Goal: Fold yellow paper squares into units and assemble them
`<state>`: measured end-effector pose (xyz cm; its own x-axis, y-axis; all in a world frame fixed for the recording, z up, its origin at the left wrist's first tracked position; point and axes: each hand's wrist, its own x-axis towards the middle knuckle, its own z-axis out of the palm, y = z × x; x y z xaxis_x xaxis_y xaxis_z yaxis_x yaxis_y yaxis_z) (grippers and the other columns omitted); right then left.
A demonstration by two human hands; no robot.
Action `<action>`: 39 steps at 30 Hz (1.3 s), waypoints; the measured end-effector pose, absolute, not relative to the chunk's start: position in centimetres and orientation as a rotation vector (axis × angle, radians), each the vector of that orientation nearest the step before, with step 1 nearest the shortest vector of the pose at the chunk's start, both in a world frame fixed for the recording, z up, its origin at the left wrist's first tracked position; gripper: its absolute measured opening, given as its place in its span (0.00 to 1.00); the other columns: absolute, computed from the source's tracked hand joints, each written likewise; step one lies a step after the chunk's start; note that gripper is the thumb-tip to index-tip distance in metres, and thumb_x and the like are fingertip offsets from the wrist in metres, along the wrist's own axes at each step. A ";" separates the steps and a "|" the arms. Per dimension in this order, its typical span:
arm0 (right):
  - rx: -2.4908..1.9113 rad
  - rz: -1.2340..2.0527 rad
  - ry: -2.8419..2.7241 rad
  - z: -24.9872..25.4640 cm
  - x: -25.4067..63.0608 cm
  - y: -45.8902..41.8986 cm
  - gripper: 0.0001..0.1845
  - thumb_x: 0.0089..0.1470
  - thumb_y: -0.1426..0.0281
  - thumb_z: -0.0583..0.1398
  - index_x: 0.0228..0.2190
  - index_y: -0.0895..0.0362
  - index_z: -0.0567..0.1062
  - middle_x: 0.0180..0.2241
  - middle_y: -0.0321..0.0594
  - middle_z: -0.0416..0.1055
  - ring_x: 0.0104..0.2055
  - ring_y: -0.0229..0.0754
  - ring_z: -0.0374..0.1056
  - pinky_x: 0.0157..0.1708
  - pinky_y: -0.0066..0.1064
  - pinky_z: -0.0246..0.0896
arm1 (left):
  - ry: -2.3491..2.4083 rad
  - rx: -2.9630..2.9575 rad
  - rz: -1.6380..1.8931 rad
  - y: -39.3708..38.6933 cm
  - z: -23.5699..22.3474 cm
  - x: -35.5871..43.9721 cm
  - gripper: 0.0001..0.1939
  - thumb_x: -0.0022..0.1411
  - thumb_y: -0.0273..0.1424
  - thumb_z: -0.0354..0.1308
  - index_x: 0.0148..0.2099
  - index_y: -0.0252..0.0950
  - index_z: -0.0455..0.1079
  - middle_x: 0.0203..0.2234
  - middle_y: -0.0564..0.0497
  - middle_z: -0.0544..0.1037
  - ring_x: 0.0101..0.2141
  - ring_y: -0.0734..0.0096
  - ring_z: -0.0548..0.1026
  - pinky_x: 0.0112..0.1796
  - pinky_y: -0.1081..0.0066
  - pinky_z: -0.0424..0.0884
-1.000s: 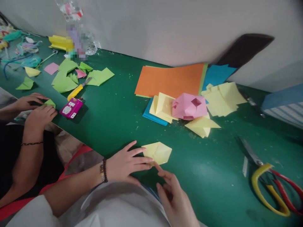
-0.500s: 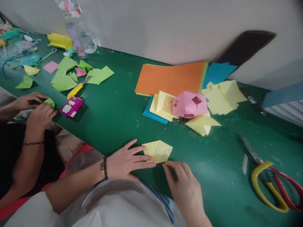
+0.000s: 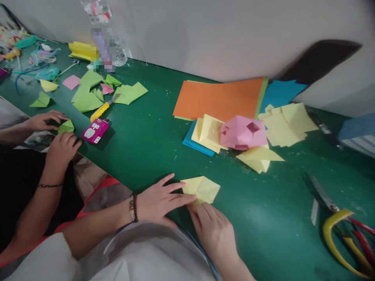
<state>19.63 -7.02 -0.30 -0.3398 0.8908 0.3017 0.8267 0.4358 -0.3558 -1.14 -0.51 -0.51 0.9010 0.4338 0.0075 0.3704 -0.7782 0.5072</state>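
Observation:
A small piece of pale yellow folded paper [image 3: 206, 189] lies on the green table in front of me, creased into a many-sided shape. My left hand [image 3: 159, 200] is spread out, its fingertips resting on the paper's left side. At the paper's lower edge, my right hand [image 3: 215, 230] has its fingers curled and pressed together on the paper; the fingertips are partly hidden. Beyond them sit a pink folded paper box [image 3: 244, 132] with a hole in it and folded yellow papers [image 3: 208, 132] beside it.
Orange sheets [image 3: 219, 97] lie at the back. Scissors [image 3: 336, 212] with yellow and red handles rest at the right. To the left are a magenta box [image 3: 95, 131], a yellow cutter [image 3: 101, 111] and green papers [image 3: 88, 101]. A co-worker's hands [image 3: 60, 146] hold green paper [image 3: 66, 126].
My right hand has moved left along the paper's lower edge, toward my left fingertips. My left hand stays spread on the paper. The whole view has shifted slightly.

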 end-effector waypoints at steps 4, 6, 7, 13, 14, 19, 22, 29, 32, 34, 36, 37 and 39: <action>-1.428 0.313 -2.152 0.1 21.3 -6.9 0.14 0.63 0.70 0.53 0.27 0.55 0.74 0.21 0.34 0.68 0.23 0.33 0.64 0.26 0.27 0.55 | 0.584 2.564 0.119 -0.4 -0.2 -1.0 0.42 0.63 0.53 0.49 0.70 0.38 0.42 0.56 0.47 0.72 0.65 0.57 0.51 0.64 0.46 0.39; -1.489 0.236 -2.119 0.2 21.9 -6.7 0.13 0.62 0.70 0.54 0.28 0.56 0.75 0.20 0.34 0.67 0.22 0.33 0.63 0.24 0.27 0.55 | 0.578 2.545 0.109 -0.4 -0.1 -1.0 0.43 0.63 0.54 0.49 0.70 0.37 0.41 0.56 0.46 0.72 0.65 0.56 0.50 0.64 0.46 0.37; -1.503 0.197 -2.122 0.2 22.0 -6.5 0.13 0.62 0.70 0.55 0.28 0.56 0.75 0.20 0.34 0.67 0.21 0.34 0.63 0.24 0.27 0.55 | 0.576 2.533 0.110 -0.4 -0.2 -1.0 0.43 0.63 0.54 0.49 0.70 0.37 0.41 0.56 0.46 0.72 0.65 0.56 0.50 0.64 0.46 0.36; -1.324 0.281 -2.232 -0.3 19.5 -6.7 0.16 0.62 0.73 0.53 0.24 0.55 0.74 0.21 0.35 0.68 0.23 0.34 0.64 0.25 0.28 0.55 | 0.587 2.486 0.151 -0.5 -0.5 -1.1 0.41 0.65 0.53 0.47 0.70 0.37 0.41 0.56 0.47 0.71 0.66 0.57 0.49 0.64 0.47 0.31; -1.284 0.338 -2.229 -0.3 19.3 -6.9 0.16 0.62 0.73 0.53 0.25 0.55 0.74 0.21 0.35 0.69 0.22 0.34 0.64 0.25 0.27 0.56 | 0.588 2.484 0.145 -0.5 -0.5 -1.1 0.40 0.65 0.53 0.47 0.70 0.38 0.42 0.57 0.48 0.71 0.66 0.57 0.49 0.64 0.47 0.31; -1.431 0.440 -2.042 0.4 21.9 -6.3 0.10 0.61 0.69 0.56 0.30 0.54 0.75 0.22 0.34 0.70 0.23 0.33 0.66 0.25 0.25 0.60 | 0.545 2.554 0.112 -0.4 -0.3 -1.1 0.39 0.64 0.56 0.45 0.69 0.43 0.46 0.62 0.50 0.65 0.66 0.56 0.49 0.64 0.45 0.33; -1.586 0.274 -2.000 0.3 24.6 -5.1 0.07 0.60 0.68 0.57 0.34 0.55 0.75 0.28 0.38 0.73 0.28 0.36 0.69 0.29 0.27 0.64 | 0.505 2.628 0.131 -0.3 -0.5 -1.3 0.34 0.64 0.55 0.45 0.66 0.44 0.55 0.63 0.53 0.62 0.65 0.54 0.50 0.63 0.44 0.33; -1.400 0.107 -2.289 -0.8 27.4 -3.3 0.16 0.59 0.75 0.55 0.48 0.53 0.74 0.52 0.47 0.69 0.45 0.45 0.69 0.45 0.40 0.66 | 0.456 2.692 0.339 0.2 -0.8 -1.3 0.21 0.64 0.48 0.52 0.48 0.39 0.73 0.56 0.53 0.72 0.63 0.57 0.57 0.64 0.48 0.39; -1.298 0.118 -2.351 -0.9 27.8 -2.8 0.17 0.58 0.76 0.56 0.47 0.52 0.75 0.53 0.47 0.69 0.50 0.48 0.67 0.46 0.41 0.67 | 0.396 2.697 0.431 0.9 -1.0 -1.0 0.17 0.64 0.46 0.54 0.40 0.38 0.74 0.49 0.52 0.77 0.60 0.61 0.63 0.65 0.53 0.41; -1.214 0.121 -2.383 -0.8 27.9 -2.6 0.17 0.57 0.77 0.56 0.45 0.52 0.77 0.52 0.46 0.70 0.50 0.47 0.67 0.45 0.40 0.67 | 0.364 2.693 0.476 1.4 -1.1 -0.8 0.17 0.64 0.46 0.55 0.37 0.38 0.74 0.45 0.51 0.79 0.57 0.63 0.66 0.65 0.55 0.43; -1.148 0.117 -2.409 -0.5 27.9 -2.5 0.16 0.57 0.78 0.56 0.42 0.52 0.78 0.52 0.46 0.71 0.50 0.46 0.67 0.45 0.39 0.67 | 0.350 2.696 0.502 1.9 -1.1 -0.6 0.17 0.64 0.46 0.55 0.36 0.38 0.74 0.42 0.50 0.79 0.56 0.63 0.68 0.64 0.55 0.43; -1.122 0.112 -2.420 -0.3 27.8 -2.5 0.15 0.58 0.78 0.55 0.41 0.52 0.79 0.51 0.45 0.71 0.50 0.46 0.67 0.45 0.39 0.67 | 0.347 2.702 0.507 2.0 -1.0 -0.6 0.17 0.64 0.46 0.54 0.36 0.38 0.74 0.41 0.50 0.79 0.55 0.63 0.68 0.64 0.55 0.43; -1.087 0.113 -2.440 0.1 27.5 -2.8 0.15 0.60 0.77 0.54 0.38 0.52 0.79 0.50 0.44 0.73 0.52 0.46 0.67 0.46 0.39 0.66 | 0.362 2.726 0.494 2.1 -0.8 -0.7 0.19 0.65 0.48 0.53 0.38 0.38 0.74 0.41 0.49 0.78 0.56 0.62 0.67 0.64 0.53 0.43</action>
<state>27.46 -2.82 0.09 -0.5795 0.7213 0.3795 0.6832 0.6837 -0.2563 -0.66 2.15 -0.83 0.9067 0.3056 0.2908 0.1850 -0.9076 0.3770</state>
